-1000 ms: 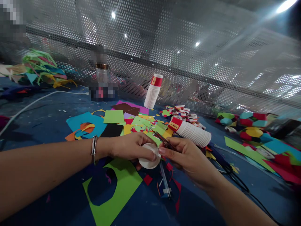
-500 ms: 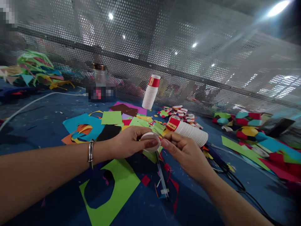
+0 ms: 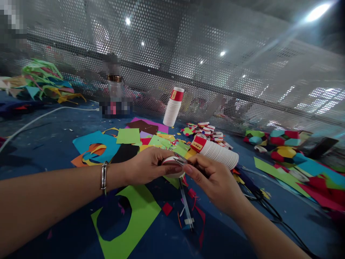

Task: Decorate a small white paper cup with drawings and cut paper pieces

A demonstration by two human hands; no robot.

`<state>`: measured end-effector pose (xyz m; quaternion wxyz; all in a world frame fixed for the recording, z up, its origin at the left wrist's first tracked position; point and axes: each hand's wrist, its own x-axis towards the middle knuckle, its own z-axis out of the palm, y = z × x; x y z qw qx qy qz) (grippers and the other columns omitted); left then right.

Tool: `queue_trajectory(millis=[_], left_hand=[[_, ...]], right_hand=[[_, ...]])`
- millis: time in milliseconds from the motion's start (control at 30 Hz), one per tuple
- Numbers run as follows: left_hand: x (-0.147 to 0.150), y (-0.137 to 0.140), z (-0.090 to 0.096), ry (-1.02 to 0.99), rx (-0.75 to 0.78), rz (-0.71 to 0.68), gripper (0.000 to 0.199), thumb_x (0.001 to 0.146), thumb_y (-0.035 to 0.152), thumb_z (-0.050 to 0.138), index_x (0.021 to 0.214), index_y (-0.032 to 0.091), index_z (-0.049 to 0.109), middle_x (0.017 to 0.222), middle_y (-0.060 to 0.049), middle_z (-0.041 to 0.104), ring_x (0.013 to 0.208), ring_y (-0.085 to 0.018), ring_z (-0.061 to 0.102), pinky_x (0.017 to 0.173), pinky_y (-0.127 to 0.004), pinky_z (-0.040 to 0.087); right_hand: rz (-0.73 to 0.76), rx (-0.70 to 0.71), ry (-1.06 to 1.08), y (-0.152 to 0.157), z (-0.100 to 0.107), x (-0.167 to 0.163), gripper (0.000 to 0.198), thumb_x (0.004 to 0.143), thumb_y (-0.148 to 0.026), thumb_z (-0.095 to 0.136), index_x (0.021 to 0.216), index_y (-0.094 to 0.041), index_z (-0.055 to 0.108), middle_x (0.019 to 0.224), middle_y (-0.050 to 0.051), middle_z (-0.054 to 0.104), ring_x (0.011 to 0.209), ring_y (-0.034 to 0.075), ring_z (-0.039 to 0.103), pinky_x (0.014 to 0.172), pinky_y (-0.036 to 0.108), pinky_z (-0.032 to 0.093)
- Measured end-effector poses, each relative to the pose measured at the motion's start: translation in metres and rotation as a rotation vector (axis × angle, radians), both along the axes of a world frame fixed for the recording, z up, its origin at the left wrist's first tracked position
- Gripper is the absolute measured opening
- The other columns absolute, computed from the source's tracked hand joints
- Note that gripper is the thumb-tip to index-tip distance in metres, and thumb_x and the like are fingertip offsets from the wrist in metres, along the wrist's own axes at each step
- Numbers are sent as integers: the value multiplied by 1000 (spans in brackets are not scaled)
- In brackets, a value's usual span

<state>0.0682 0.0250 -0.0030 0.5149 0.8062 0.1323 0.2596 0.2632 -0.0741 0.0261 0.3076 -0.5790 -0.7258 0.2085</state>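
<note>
My left hand (image 3: 147,163) is closed on a shallow white round paper cup base (image 3: 168,162), fingers behind it and thumb across its front. Close against it, my right hand (image 3: 207,172) is closed on a slim shiny metal tool (image 3: 180,158). The tool's tip lies at the upper rim of the cup base; its other end is hidden in my fingers, so I cannot tell its exact kind. Beneath the hands, a clear pen-like tube (image 3: 186,205) lies on the blue table. Left of it is a green paper sheet (image 3: 140,212) with a large hole.
One stack of paper cups (image 3: 172,109) stands at the back; another stack (image 3: 219,153) lies beyond my right hand. Cut cup pieces (image 3: 206,127) are piled behind. Coloured paper, scraps and a black cable (image 3: 266,205) lie around. A perforated metal panel (image 3: 151,82) bounds the back.
The cup base has tilted so its face shows less. The metal tool has come to its upper rim, and my right hand has shifted slightly closer to my left.
</note>
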Motion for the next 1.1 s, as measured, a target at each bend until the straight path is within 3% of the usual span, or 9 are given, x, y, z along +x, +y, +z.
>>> queue_trajectory(millis=[533, 767, 967, 1100], left_hand=[[2, 0, -1, 15, -117, -49, 23, 91, 38, 62, 87, 15, 64, 73, 4, 54, 68, -10, 46, 64, -22, 35], [1, 4, -3, 19, -178, -62, 33, 89, 44, 65, 75, 15, 62, 67, 4, 51, 63, -8, 40, 58, -21, 31], [0, 3, 0, 29, -248, -92, 23, 89, 38, 67, 81, 16, 68, 72, 3, 61, 65, -9, 48, 61, -21, 36], [-1, 3, 2, 39, -257, -81, 21, 88, 35, 68, 82, 16, 69, 75, 3, 64, 67, -9, 51, 63, -22, 37]], right_hand=[[-13, 54, -65, 0, 1, 0, 38, 99, -52, 51, 77, -22, 58, 62, -3, 48, 57, 13, 43, 54, 29, 34], [-21, 22, -63, 1, 4, 0, 39, 99, -53, 49, 78, -22, 61, 66, -1, 53, 62, 15, 47, 57, 30, 35], [-2, 3, 22, 2, 3, 0, 45, 100, -55, 47, 69, -21, 53, 65, -2, 45, 61, 14, 40, 56, 28, 34], [-40, -73, 145, 4, 0, 4, 47, 97, -58, 51, 67, -22, 49, 60, -6, 33, 51, 11, 28, 46, 26, 23]])
